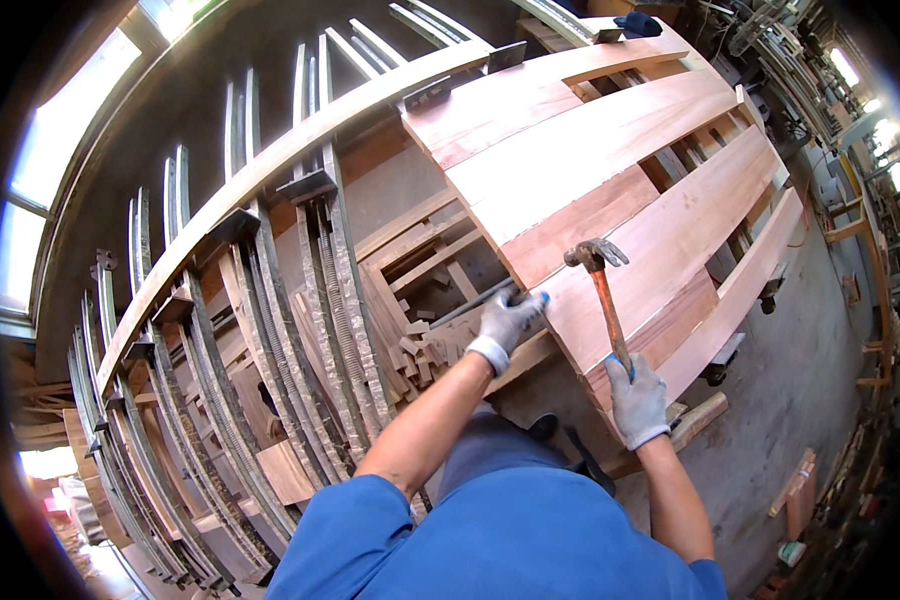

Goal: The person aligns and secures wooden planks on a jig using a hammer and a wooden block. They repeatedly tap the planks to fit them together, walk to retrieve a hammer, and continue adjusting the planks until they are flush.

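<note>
My right hand, in a grey-white glove with blue fingertips, is wrapped round the lower handle of a claw hammer. The hammer's worn orange handle points away from me. Its metal head shows above a large wooden panel of light and reddish boards; I cannot tell whether it touches. My left hand, gloved the same way, grips the panel's near left edge. Its thumb side lies on the board, while the other fingers are partly hidden at the edge. Slots between the boards show at the panel's far and right parts.
To the left stands a rack of long metal bar clamps, crossed by a long curved-looking wooden strip. Wood offcuts lie under the panel's left edge. Grey floor is on the right, with a timber piece near my right hand.
</note>
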`<state>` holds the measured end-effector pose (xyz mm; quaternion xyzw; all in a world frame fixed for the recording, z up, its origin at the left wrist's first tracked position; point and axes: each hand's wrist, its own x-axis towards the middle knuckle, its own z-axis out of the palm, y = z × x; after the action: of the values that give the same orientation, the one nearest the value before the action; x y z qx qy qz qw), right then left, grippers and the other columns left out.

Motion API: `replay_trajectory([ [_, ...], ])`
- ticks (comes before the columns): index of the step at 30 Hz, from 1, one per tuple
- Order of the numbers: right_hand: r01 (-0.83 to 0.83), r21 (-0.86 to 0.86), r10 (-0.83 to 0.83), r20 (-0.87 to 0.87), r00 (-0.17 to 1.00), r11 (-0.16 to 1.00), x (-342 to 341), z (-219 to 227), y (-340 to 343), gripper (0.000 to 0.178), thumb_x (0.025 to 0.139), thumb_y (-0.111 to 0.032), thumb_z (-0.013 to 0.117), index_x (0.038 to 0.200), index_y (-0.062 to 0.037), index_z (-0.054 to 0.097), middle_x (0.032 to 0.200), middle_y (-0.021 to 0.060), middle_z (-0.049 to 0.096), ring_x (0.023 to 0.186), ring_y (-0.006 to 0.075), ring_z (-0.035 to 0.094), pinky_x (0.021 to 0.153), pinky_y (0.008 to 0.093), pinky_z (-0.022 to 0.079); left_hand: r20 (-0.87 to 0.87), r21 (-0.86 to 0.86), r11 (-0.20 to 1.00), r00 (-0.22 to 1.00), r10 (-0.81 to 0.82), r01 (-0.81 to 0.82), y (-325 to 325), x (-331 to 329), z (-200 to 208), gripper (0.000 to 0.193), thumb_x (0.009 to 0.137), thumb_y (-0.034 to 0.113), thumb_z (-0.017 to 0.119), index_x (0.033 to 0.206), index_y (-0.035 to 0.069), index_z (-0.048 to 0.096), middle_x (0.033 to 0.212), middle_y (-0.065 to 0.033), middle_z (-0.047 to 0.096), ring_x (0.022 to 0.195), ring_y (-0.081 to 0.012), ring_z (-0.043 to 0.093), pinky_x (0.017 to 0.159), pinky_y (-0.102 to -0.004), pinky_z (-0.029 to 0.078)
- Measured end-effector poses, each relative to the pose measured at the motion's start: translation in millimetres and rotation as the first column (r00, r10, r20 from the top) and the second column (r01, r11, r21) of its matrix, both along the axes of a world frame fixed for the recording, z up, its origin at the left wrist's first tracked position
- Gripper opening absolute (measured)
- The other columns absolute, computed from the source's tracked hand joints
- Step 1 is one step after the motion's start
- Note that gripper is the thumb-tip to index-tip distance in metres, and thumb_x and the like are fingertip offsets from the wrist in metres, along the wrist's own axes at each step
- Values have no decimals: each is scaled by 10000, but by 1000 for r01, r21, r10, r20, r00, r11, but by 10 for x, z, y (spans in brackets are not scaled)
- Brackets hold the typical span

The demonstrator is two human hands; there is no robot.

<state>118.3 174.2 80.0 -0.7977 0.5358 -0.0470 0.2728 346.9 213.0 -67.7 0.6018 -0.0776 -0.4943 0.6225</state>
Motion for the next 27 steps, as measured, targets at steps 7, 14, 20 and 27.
replay_trajectory([
  [7, -33, 17, 33, -31, 999, 999, 251, -131, -63, 386, 997, -417, 622, 922, -39, 606, 733, 217, 679, 764, 439, 689, 699, 525, 517, -254, 63, 990, 961, -106, 126, -183, 415, 257, 379, 899, 265, 816, 1105, 12, 626, 1003, -77, 695, 764, -141, 665, 668, -295, 593],
  [14, -34, 28, 34, -6, 999, 999, 307, -117, -81, 339, 989, -371, 648, 929, -39, 610, 709, 194, 679, 729, 413, 694, 687, 503, 523, -158, 70, 980, 972, -173, 186, -216, 526, 142, 368, 874, 184, 832, 1121, 1, 629, 976, -78, 724, 783, -155, 696, 676, -295, 610],
  [20, -47, -62, 54, 115, 992, 997, 342, -36, -49, 292, 989, -330, 660, 949, -49, 596, 718, 209, 664, 708, 431, 679, 651, 525, 510, -98, 54, 990, 988, -121, 127, -215, 463, 11, 368, 844, 131, 846, 1124, 12, 638, 993, -81, 735, 837, -155, 712, 694, -290, 607],
  [27, -87, -10, 86, -68, 994, 996, 363, -168, -200, 308, 987, -328, 665, 928, -44, 563, 709, 225, 651, 708, 446, 672, 621, 534, 497, -144, 38, 994, 985, -94, 100, -201, 431, 48, 410, 824, 150, 862, 1132, 8, 631, 983, -78, 735, 833, -154, 709, 688, -275, 598],
])
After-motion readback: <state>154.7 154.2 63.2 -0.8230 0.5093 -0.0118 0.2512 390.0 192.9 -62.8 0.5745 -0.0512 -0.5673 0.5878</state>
